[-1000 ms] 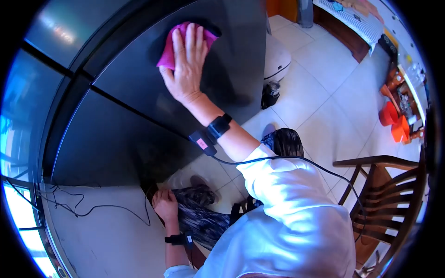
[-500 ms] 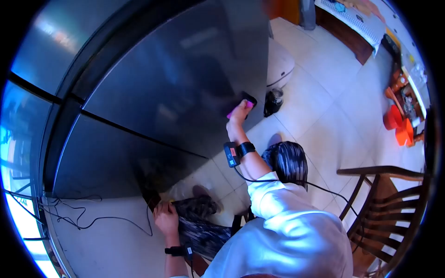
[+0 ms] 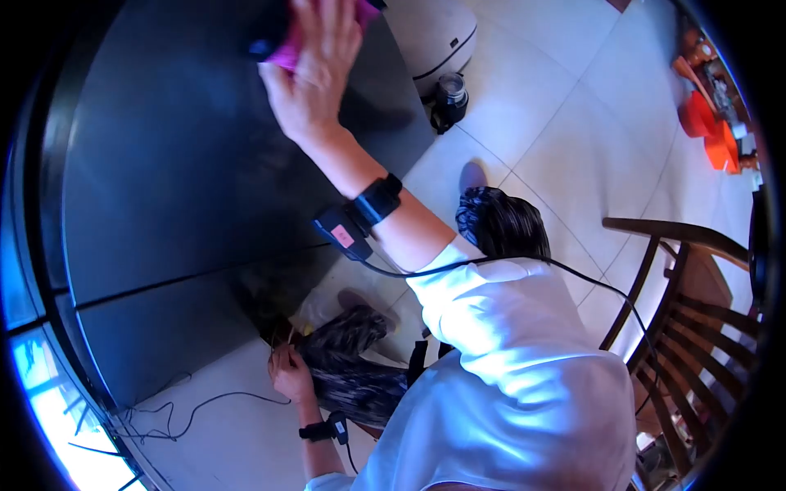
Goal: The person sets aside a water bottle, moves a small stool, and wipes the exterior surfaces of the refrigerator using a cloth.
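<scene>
High in the view, my right hand (image 3: 315,86) presses a pink-and-black pad (image 3: 288,47) towards a large dark glossy panel (image 3: 180,155), with its fingers laid over the pad. The pad's exact kind is unclear, and the frame's top edge cuts it off. A black strap with a small cabled box (image 3: 344,232) sits on that wrist. Low on the left, my left hand (image 3: 291,375) has curled fingers beside the panel's lower edge, near a small dark brown thing (image 3: 277,331). What those fingers hold, if anything, cannot be made out.
A wooden chair (image 3: 684,233) stands at the right. On the tiled floor, a dark jar-like container (image 3: 451,96) stands beside a rounded white object (image 3: 430,37). Orange containers (image 3: 720,147) are at the far right. A loose black cable (image 3: 192,421) lies at lower left.
My right hand has moved up and left across the panel with the pad. The view has shifted. My left hand stays low at the panel's edge.
</scene>
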`<action>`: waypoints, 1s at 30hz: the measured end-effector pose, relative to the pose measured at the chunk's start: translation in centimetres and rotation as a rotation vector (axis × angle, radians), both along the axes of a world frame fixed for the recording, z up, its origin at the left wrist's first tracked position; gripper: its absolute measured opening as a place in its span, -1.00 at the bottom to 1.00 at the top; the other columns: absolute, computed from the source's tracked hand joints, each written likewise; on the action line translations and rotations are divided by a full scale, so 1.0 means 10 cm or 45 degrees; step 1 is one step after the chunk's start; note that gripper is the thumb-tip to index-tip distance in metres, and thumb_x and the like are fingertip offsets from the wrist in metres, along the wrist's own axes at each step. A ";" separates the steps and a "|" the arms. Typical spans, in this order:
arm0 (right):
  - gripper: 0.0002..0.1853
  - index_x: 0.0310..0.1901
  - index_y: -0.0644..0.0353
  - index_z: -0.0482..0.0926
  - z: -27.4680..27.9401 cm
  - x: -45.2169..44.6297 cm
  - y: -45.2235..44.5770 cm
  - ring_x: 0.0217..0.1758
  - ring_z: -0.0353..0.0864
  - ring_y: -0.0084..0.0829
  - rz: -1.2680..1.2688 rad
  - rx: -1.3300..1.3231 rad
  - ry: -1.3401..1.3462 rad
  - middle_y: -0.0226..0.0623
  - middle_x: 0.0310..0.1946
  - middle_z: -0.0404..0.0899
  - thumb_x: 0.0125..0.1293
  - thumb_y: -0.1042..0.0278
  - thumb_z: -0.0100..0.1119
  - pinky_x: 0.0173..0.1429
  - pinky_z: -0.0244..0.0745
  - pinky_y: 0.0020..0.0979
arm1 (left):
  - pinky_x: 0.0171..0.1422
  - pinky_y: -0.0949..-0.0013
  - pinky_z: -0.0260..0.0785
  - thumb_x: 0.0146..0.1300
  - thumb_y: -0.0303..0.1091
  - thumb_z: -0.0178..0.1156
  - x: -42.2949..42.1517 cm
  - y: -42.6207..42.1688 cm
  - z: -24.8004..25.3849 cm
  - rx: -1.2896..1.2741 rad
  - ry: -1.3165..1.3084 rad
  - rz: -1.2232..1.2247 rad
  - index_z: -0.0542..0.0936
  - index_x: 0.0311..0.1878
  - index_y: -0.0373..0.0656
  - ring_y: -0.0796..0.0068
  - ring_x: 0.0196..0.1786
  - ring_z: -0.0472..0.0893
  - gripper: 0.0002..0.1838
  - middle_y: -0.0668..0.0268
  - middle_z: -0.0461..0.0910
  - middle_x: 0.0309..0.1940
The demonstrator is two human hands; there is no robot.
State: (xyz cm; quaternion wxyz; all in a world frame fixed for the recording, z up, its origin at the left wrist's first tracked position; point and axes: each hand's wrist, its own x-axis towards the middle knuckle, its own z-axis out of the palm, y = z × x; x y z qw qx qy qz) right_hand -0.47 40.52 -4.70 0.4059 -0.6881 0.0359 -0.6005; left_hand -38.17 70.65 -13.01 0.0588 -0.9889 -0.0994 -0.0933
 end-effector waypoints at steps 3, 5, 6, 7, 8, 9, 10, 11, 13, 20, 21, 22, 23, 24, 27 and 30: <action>-0.27 0.43 0.25 0.16 -0.79 0.06 0.00 0.55 -0.03 0.01 0.017 0.392 0.127 0.01 0.48 0.04 0.37 -0.01 0.07 0.55 -0.14 -0.09 | 0.11 0.19 0.44 0.26 -0.41 0.13 0.01 0.03 0.00 -0.034 0.022 0.011 0.66 -0.22 -0.16 0.15 -0.04 0.60 -0.86 0.27 0.67 -0.17; -0.32 0.43 0.32 0.11 -1.35 0.13 -0.03 0.51 0.10 -0.14 0.159 0.834 0.077 -0.01 0.42 0.14 0.39 0.16 0.05 0.54 -0.07 -0.25 | 0.11 0.20 0.44 0.26 -0.42 0.12 0.06 0.00 0.03 -0.047 0.049 -0.003 0.66 -0.23 -0.16 0.16 -0.03 0.60 -0.86 0.27 0.67 -0.17; -0.21 0.40 0.36 0.14 -1.64 0.19 -0.09 0.50 0.10 -0.04 0.202 1.012 0.015 0.09 0.41 0.17 0.39 -0.14 0.02 0.55 -0.12 -0.18 | 0.11 0.20 0.44 0.26 -0.43 0.12 0.07 -0.01 0.05 -0.055 0.068 -0.013 0.66 -0.25 -0.16 0.17 -0.03 0.60 -0.87 0.27 0.67 -0.17; -0.24 0.39 0.42 0.14 -2.04 0.27 -0.10 0.45 0.18 -0.05 0.204 1.160 0.108 0.11 0.36 0.24 0.39 -0.05 0.04 0.52 -0.05 -0.22 | 0.11 0.20 0.44 0.26 -0.43 0.12 0.06 -0.01 0.06 -0.050 0.087 -0.014 0.66 -0.25 -0.16 0.17 -0.03 0.60 -0.87 0.27 0.67 -0.17; -0.25 0.39 0.44 0.11 -2.56 0.37 -0.11 0.43 0.21 -0.04 0.238 1.331 0.206 0.11 0.36 0.24 0.39 0.03 0.06 0.50 0.02 -0.22 | 0.11 0.20 0.45 0.27 -0.43 0.12 0.07 -0.02 0.05 -0.045 0.094 0.003 0.66 -0.26 -0.16 0.17 -0.03 0.60 -0.87 0.26 0.67 -0.17; -0.27 0.41 0.41 0.10 -3.00 0.44 -0.10 0.41 0.26 -0.07 0.197 1.496 0.305 0.12 0.35 0.24 0.41 0.07 0.05 0.47 0.07 -0.24 | 0.12 0.20 0.45 0.27 -0.43 0.11 0.08 -0.03 0.06 -0.038 0.099 0.022 0.66 -0.28 -0.16 0.18 -0.02 0.60 -0.87 0.25 0.67 -0.17; -0.30 0.42 0.38 0.09 -2.97 0.34 -0.15 0.38 0.29 -0.10 0.222 1.607 0.311 0.14 0.33 0.27 0.43 0.07 0.02 0.46 0.10 -0.26 | 0.12 0.20 0.45 0.27 -0.43 0.11 0.09 -0.05 0.07 -0.031 0.106 0.022 0.66 -0.28 -0.16 0.18 -0.02 0.60 -0.87 0.25 0.67 -0.17; -0.33 0.40 0.36 0.13 -3.25 0.38 -0.12 0.33 0.34 -0.14 0.117 1.719 0.429 0.09 0.31 0.31 0.47 0.02 -0.04 0.43 0.14 -0.27 | 0.11 0.20 0.45 0.27 -0.44 0.11 0.10 -0.06 0.07 -0.038 0.121 0.030 0.66 -0.28 -0.17 0.18 -0.02 0.60 -0.87 0.25 0.67 -0.17; -0.34 0.37 0.33 0.18 -3.16 0.23 -0.21 0.25 0.40 -0.19 0.206 1.912 0.505 0.01 0.28 0.35 0.48 -0.06 -0.09 0.37 0.23 -0.29 | 0.11 0.19 0.45 0.27 -0.44 0.11 0.11 -0.07 0.09 -0.035 0.140 0.049 0.65 -0.29 -0.18 0.18 -0.03 0.60 -0.87 0.25 0.67 -0.17; -0.51 0.18 0.02 0.44 -4.27 0.19 -0.16 0.04 0.57 -0.29 0.628 2.383 0.312 -0.27 0.02 0.57 0.47 -0.17 -0.18 0.20 0.45 -0.28 | 0.11 0.18 0.45 0.28 -0.45 0.07 0.09 -0.02 0.05 -0.046 0.155 0.059 0.65 -0.28 -0.19 0.15 -0.04 0.60 -0.85 0.23 0.66 -0.15; -0.51 0.18 0.02 0.44 -4.28 0.18 -0.12 0.04 0.57 -0.29 0.633 2.385 0.315 -0.27 0.02 0.57 0.47 -0.17 -0.18 0.20 0.45 -0.28 | 0.12 0.18 0.44 0.28 -0.45 0.07 0.10 -0.02 0.06 -0.064 0.158 0.053 0.65 -0.27 -0.19 0.14 -0.03 0.60 -0.85 0.23 0.66 -0.15; -0.51 0.17 0.01 0.44 -4.27 0.14 -0.07 0.04 0.58 -0.28 0.617 2.453 0.354 -0.27 0.02 0.57 0.48 -0.16 -0.20 0.19 0.46 -0.26 | 0.12 0.18 0.44 0.28 -0.45 0.07 0.10 -0.02 0.08 -0.061 0.160 0.061 0.65 -0.27 -0.19 0.14 -0.03 0.60 -0.85 0.23 0.66 -0.15; -0.52 0.17 0.00 0.44 -4.24 0.09 -0.03 0.03 0.58 -0.27 0.604 2.516 0.392 -0.27 0.02 0.57 0.49 -0.15 -0.23 0.19 0.47 -0.24 | 0.13 0.18 0.44 0.28 -0.45 0.07 0.09 -0.02 0.09 -0.055 0.161 0.027 0.64 -0.27 -0.19 0.14 -0.03 0.59 -0.85 0.23 0.66 -0.14; -0.52 0.17 0.00 0.44 -4.18 0.02 0.06 0.03 0.58 -0.27 0.612 2.509 0.396 -0.27 0.02 0.57 0.49 -0.15 -0.23 0.19 0.47 -0.24 | 0.14 0.18 0.43 0.28 -0.44 0.08 0.10 -0.02 0.09 -0.053 0.159 -0.009 0.64 -0.26 -0.19 0.14 -0.02 0.59 -0.85 0.23 0.66 -0.14; -0.57 0.17 0.02 0.44 -4.17 -0.08 0.49 0.05 0.55 -0.32 0.652 2.520 0.325 -0.30 0.03 0.56 0.50 -0.08 -0.16 0.19 0.44 -0.25 | 0.16 0.18 0.42 0.29 -0.42 0.08 0.09 -0.04 0.10 -0.120 0.141 0.045 0.64 -0.26 -0.18 0.15 -0.02 0.59 -0.85 0.24 0.66 -0.13; -0.59 0.21 0.09 0.40 -3.29 -0.10 0.63 0.13 0.47 -0.35 0.506 2.453 0.277 -0.28 0.11 0.49 0.49 0.05 -0.09 0.28 0.34 -0.29 | 0.15 0.19 0.43 0.30 -0.41 0.09 0.04 0.02 0.07 -0.104 0.100 0.007 0.64 -0.27 -0.18 0.16 -0.02 0.60 -0.86 0.25 0.66 -0.14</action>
